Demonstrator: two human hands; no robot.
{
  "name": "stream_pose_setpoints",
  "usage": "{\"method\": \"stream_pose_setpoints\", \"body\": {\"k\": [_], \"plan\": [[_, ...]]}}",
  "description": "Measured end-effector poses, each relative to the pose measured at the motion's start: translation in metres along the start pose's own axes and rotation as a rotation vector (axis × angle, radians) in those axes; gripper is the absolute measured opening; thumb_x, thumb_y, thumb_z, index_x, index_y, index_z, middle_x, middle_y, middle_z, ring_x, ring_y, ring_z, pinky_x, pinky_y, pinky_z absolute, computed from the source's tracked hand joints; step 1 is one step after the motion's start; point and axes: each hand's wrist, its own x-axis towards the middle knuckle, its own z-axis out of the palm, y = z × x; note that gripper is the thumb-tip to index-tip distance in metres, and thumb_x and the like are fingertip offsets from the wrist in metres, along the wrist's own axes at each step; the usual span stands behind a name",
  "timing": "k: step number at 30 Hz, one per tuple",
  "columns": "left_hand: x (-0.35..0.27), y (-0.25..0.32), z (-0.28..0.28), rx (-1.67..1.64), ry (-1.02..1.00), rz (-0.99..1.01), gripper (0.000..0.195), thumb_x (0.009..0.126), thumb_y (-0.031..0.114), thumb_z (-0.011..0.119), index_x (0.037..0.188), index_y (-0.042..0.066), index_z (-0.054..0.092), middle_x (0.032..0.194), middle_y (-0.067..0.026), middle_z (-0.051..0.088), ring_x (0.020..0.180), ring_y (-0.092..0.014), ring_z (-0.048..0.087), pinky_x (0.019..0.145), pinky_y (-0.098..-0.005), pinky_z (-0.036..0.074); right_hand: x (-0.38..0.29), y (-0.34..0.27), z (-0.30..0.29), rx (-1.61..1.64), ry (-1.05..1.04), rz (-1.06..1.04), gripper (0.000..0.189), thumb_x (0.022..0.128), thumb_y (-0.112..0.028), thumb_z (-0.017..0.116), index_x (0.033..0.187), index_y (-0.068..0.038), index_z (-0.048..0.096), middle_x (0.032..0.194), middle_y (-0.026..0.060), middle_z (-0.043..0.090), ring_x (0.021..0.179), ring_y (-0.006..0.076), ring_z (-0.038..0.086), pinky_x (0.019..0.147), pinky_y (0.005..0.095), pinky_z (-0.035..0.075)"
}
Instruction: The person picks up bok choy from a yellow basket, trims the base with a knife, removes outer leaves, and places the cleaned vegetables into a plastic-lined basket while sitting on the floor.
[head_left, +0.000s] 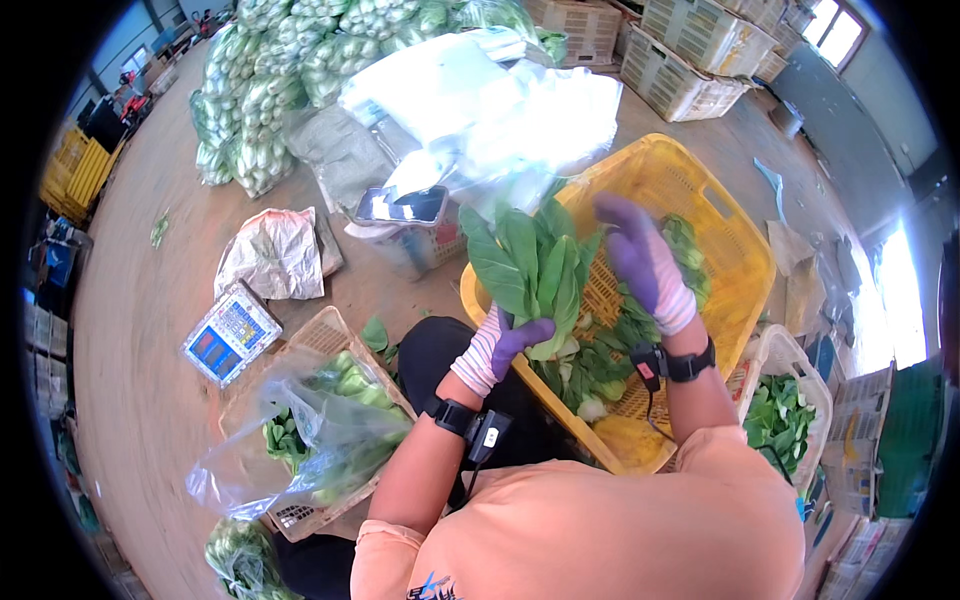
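My left hand (514, 345), in a striped glove with a purple coated palm, grips a bunch of bok choy (536, 281) by its base, leaves pointing up and away from me. My right hand (637, 255), gloved the same way, is raised to the right of the leaves with nothing in it; its fingers look slightly blurred. Both hands are over a large yellow plastic crate (731, 247). Inside lie loose bok choy plants (600, 367), with more greens (684, 247) against the right side.
Left of my knee sits a beige crate (330, 322) of greens with a clear plastic bag (300, 435). Beyond it are a digital scale (231, 334) and a phone (401, 204) on a tub. White plastic bags (480, 97) lie ahead. A white basket (814, 375) of greens stands right.
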Motion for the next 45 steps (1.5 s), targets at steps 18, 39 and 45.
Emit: {"method": "stream_pose_setpoints", "body": {"k": [18,39,45], "plan": [[-0.005,-0.006,-0.007,-0.097,-0.185,-0.383,0.08,0.083,0.076,0.031,0.113,0.007,0.058,0.087,-0.0092,0.067,0.059,-0.017,0.061,0.042,-0.0233,0.045,-0.046,0.001,-0.021,-0.606,-0.585,-0.313,0.067,0.066,-0.03,0.078,0.127,-0.017,0.053,0.124,0.0139,0.052,0.116,0.0342,0.048,0.102,0.0475,0.035],[-0.012,-0.003,-0.012,-0.194,0.204,-0.007,0.049,0.08,0.02,0.064,0.123,0.002,0.047,0.111,-0.0133,0.059,0.101,-0.027,0.06,0.087,-0.0407,0.051,-0.235,0.288,-0.048,-1.063,-1.224,1.203,0.046,0.069,-0.031,0.074,0.109,-0.008,0.067,0.116,0.0126,0.063,0.108,0.0294,0.06,0.089,0.0407,0.048],[-0.008,-0.01,-0.018,-0.366,0.172,-0.109,0.046,0.082,0.015,0.062,0.124,0.003,0.047,0.111,-0.012,0.058,0.099,-0.025,0.06,0.084,-0.0383,0.052,-0.263,0.311,-0.038,-0.876,-1.251,0.986,0.029,0.078,-0.023,0.064,0.098,-0.002,0.069,0.097,0.0139,0.067,0.087,0.0233,0.064,0.079,0.0367,0.051]]}}
